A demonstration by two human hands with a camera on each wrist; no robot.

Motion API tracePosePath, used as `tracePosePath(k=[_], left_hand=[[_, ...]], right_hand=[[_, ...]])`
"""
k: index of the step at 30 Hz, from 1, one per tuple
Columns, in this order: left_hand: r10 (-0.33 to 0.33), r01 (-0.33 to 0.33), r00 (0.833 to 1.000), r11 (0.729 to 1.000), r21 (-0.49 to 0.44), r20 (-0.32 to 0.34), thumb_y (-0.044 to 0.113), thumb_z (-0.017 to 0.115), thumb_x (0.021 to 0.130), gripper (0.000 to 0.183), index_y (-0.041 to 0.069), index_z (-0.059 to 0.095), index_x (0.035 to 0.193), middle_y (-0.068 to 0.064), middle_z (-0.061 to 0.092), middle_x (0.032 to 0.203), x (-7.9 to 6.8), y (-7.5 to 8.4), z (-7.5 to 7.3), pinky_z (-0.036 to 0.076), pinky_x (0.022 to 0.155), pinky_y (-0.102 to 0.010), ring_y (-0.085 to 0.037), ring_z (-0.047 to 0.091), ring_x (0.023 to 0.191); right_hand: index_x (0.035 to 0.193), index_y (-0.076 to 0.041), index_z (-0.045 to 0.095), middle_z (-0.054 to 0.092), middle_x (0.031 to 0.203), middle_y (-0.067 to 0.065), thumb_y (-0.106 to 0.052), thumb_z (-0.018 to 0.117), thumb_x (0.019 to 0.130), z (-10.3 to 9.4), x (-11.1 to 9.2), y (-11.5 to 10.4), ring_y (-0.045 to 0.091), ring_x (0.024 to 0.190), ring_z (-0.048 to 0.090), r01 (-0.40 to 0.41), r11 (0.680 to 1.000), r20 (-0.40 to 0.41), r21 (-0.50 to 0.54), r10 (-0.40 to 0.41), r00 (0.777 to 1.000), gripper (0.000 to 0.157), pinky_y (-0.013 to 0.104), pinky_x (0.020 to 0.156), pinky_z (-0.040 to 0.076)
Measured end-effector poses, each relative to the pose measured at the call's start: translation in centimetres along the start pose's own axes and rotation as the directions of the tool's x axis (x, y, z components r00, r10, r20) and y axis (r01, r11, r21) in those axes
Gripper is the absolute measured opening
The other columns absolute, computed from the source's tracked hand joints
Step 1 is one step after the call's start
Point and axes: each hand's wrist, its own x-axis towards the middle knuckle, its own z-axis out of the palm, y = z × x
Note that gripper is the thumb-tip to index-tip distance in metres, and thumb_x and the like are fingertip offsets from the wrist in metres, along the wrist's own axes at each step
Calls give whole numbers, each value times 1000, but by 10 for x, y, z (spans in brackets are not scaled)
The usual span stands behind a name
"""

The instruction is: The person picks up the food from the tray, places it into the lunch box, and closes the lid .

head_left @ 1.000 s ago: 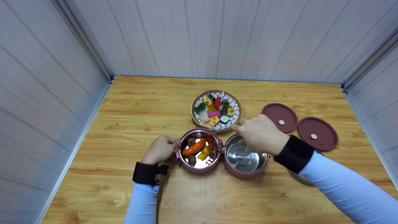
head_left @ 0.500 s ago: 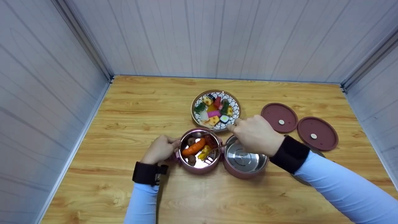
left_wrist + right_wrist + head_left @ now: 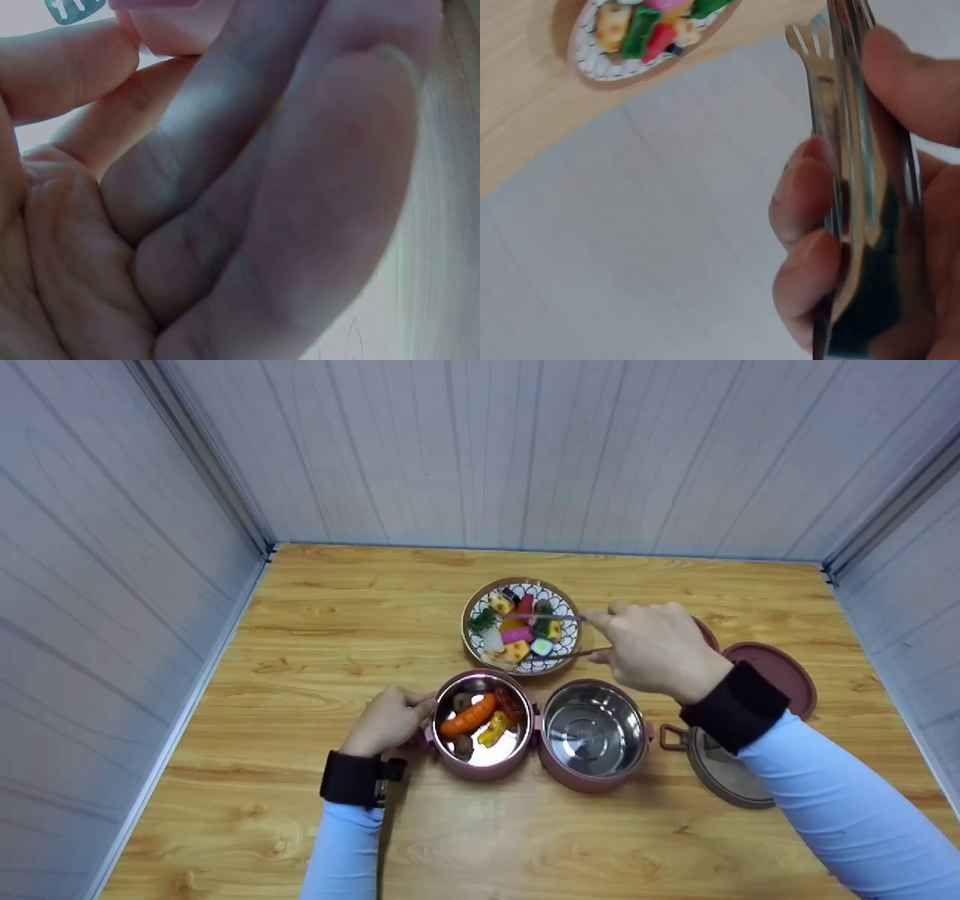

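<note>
L hand (image 3: 388, 721) holding pot (image 3: 481, 772) w/ food, R hand (image 3: 652, 649) gripping tongs (image 3: 881, 217) over plate (image 3: 562, 604).

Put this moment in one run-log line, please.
left hand: holds side of left pot | right hand: holds tongs, arms apart, over plate of food | left pot: food inside | right pot: open

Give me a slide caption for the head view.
Right hand holds tongs over a plate of food; left hand grips a pot.
</note>
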Motion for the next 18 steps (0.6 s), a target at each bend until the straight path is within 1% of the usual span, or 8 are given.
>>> tracePosePath(k=[3,5,7,10,14,16,18], left_hand=[[11,-11,1000,1000,6,-7,21,63,97,25,10,74,116,0,52,62,0,0,0,38,48,-27,-11,44,48],[8,-8,1000,1000,2,-5,21,63,97,25,9,74,116,-2,54,64,0,0,0,39,48,-27,-11,46,49],[2,-2,1000,1000,-3,-3,22,63,97,25,10,74,116,-4,57,65,0,0,0,40,49,-27,-12,47,49],[-8,8,1000,1000,-16,1,21,63,97,25,10,73,117,-6,58,66,0,0,1,41,48,-27,-12,47,49],[-10,10,1000,1000,-21,-1,19,63,97,25,10,73,117,-3,55,63,1,-2,1,40,47,-26,-11,47,48],[-4,4,1000,1000,-18,-4,19,63,97,25,10,74,116,-1,52,61,1,-2,1,39,47,-26,-11,45,48],[2,-2,1000,1000,-13,-5,20,63,97,24,10,74,116,1,49,59,1,-2,1,37,46,-26,-10,43,47]], right_hand=[[137,-11,59,68,110,17,-38,72,89,9,2,14,35,76,66,-82,996,31,39,81,996,57,49,56,50],[140,-10,56,66,117,20,-39,71,89,17,4,24,39,87,66,-126,990,71,59,122,990,60,53,64,50],[142,-10,54,66,118,20,-39,71,89,27,6,35,40,94,65,-164,983,110,82,155,982,62,55,70,49],[142,-8,53,67,115,18,-39,72,89,42,9,49,39,101,63,-201,971,145,128,182,973,65,58,79,47],[142,-5,52,70,106,15,-40,72,89,58,14,63,40,104,62,-238,955,178,179,207,962,67,59,85,45],[142,-5,51,70,110,17,-40,72,89,64,18,67,41,105,62,-251,951,188,183,216,958,67,59,85,45],[143,-5,51,66,119,21,-41,71,90,68,22,70,43,108,60,-258,948,199,188,221,955,67,59,85,46]])
